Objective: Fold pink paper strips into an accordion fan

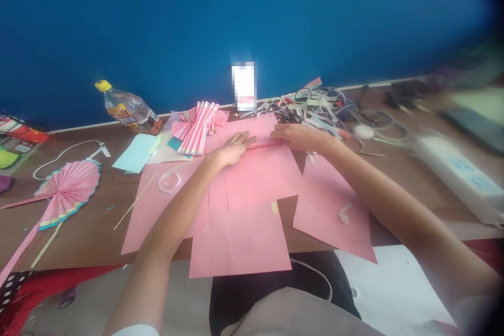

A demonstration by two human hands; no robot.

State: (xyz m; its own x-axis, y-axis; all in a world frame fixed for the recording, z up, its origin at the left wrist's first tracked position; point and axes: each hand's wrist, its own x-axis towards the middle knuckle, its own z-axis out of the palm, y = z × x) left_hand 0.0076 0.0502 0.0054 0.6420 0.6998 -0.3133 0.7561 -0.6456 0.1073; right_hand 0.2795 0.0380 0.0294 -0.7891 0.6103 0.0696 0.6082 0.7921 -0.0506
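The folded pink sheet (263,176) lies around the middle of the table (94,241), its raised crease toward the back edge, on top of other pink sheets. The step in hand looks like setting a crease. The left hand (238,148) lies flat and holds nothing, fingers outstretched over the crease's left part; the right hand (293,135) curls at its right end, and whether it pinches the paper or only presses cannot be told. To do this well, square the side edges first, keep one hand as an anchor, and run the other's fingertips along the whole crease with even pressure, so that it comes out straight. The loose sheets underneath could slip; the front sheet (240,249) juts past the table's front edge, so a forearm might drag it. A firm bare surface should give a sharper line. The pleated fan (199,128) stands close by the left hand, so sideways strokes are best kept short.
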